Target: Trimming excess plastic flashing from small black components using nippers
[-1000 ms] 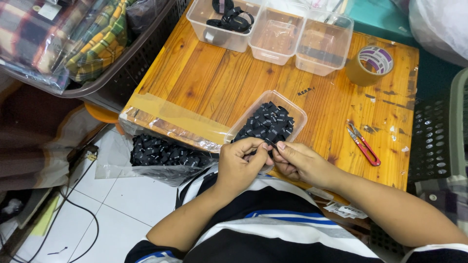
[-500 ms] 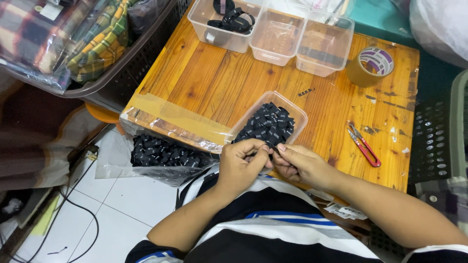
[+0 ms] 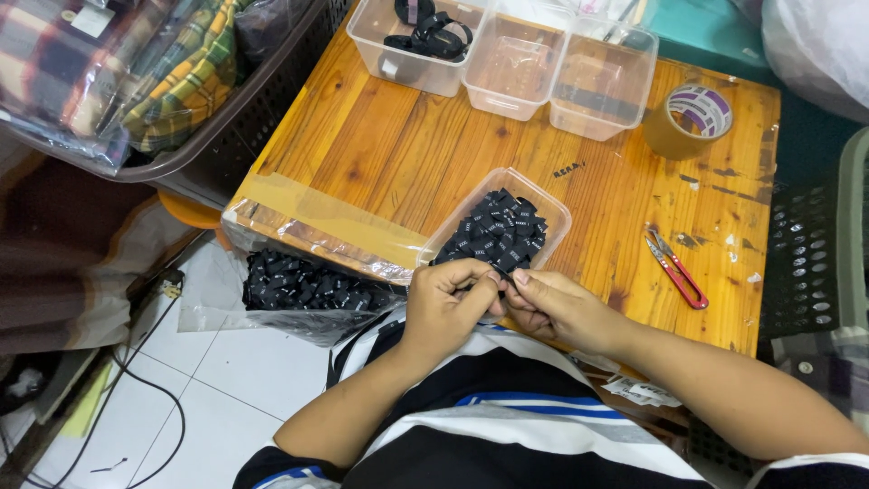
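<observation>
Pinching a small black woven label [image 3: 496, 282] between the fingertips of both hands, a person works at the near edge of a varnished wooden bench [image 3: 380, 136]; the label sits just in front of a clear plastic tub [image 3: 554, 206] heaped with more black labels, the landmark for everything else here.

Far left of the tub, a dark plastic basket [image 3: 262, 118] holds folded plaid cloth. Below and left of the tub, a clear bag of black labels [image 3: 308, 292] hangs off the bench edge beside a strip of loose plastic film [image 3: 317, 222]. Left hand [image 3: 445, 303] and right hand [image 3: 554, 308] meet at the tub's near corner, thumbs and forefingers closed on the label, the other fingers curled. Beyond the tub stand three clear containers [image 3: 516, 68], one with black straps. To the right of the tub lie red-handled thread snips [image 3: 677, 270], and further back a roll of brown tape [image 3: 686, 122].

The risks look small but real: the tub overhangs the near edge, so a nudge from either wrist could tip it; the bag seems poorly supported and could slide to the floor; and the tiny label could slip from the pinch into the lap.
</observation>
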